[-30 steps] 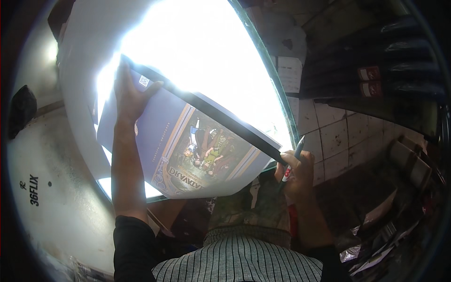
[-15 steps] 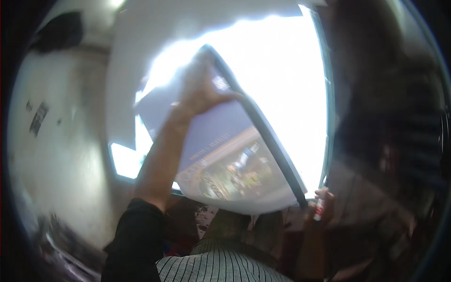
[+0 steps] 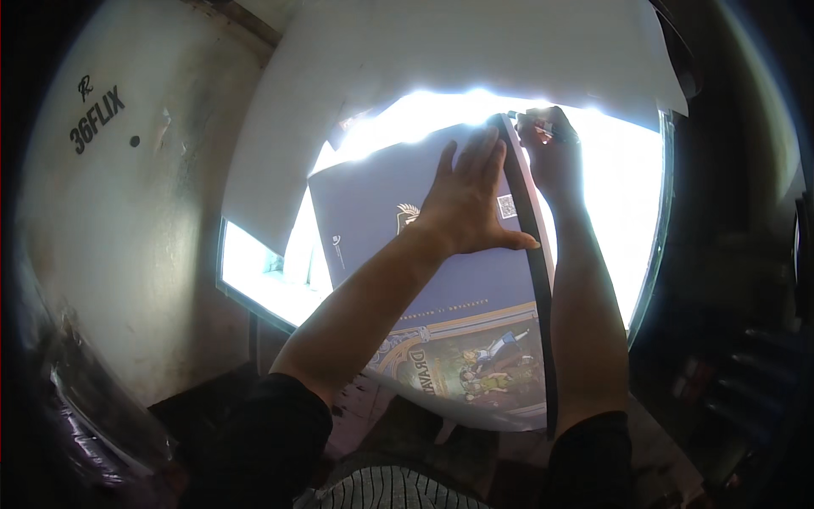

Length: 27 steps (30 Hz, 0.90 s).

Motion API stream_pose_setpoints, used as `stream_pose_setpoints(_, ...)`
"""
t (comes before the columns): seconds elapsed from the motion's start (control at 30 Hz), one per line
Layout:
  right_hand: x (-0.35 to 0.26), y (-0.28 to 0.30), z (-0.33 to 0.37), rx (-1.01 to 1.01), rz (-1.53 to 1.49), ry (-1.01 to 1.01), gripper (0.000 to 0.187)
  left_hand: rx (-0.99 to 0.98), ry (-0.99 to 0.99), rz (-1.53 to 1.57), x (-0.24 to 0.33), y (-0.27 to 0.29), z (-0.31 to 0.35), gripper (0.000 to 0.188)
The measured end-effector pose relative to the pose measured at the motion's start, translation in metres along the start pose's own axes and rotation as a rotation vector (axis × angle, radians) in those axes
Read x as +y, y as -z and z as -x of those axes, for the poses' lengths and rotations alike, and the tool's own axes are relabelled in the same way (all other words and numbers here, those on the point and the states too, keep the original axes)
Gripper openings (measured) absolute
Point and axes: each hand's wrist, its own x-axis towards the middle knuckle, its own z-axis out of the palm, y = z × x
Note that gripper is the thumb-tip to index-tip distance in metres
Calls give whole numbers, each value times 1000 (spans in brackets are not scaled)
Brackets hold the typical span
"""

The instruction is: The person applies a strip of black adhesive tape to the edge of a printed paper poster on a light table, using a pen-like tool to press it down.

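Observation:
A large blue printed sheet (image 3: 365, 263), with mirrored lettering and a picture of figures at its near end, lies over a brightly lit panel (image 3: 623, 195). Along its right side runs a long dark straight strip (image 3: 539, 322), like a ruler. My left hand (image 3: 466, 204) presses flat on the sheet, fingers stretched toward the far end and thumb on the strip. At the strip's far end, my right hand (image 3: 551, 148) is closed around a small red-and-white tool (image 3: 543, 130). Fingers and glare partly hide the tool, so I cannot tell its kind.
A big pale sheet (image 3: 458, 51) curves over the far part of the lit panel. To the left stands a stained whitish board (image 3: 170, 246) with dark markings. Shiny dark wrapping (image 3: 85, 416) lies at the lower left; the right side is dim.
My right hand has gone from the strip's near end to its far end with the red-and-white tool. The printed sheet appears turned more upright in view, my left hand still on it.

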Motion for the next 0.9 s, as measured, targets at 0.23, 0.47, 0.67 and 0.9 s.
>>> stream_pose_setpoints(0.23,3,2,-1,-40,-59,-72,21,-8,9,93,-3,7,0,144)
stream_pose_setpoints(0.47,1,-1,1,-67,-128,-70,17,-42,18,21,-2,7,3,143)
stream_pose_setpoints(0.67,-24,83,93,-94,457,213,11,-7,0,49,7,-6,-6,142)
stream_pose_setpoints(0.9,-115,222,310,-244,325,-287,14,67,-39,-34,-14,-3,0,135)
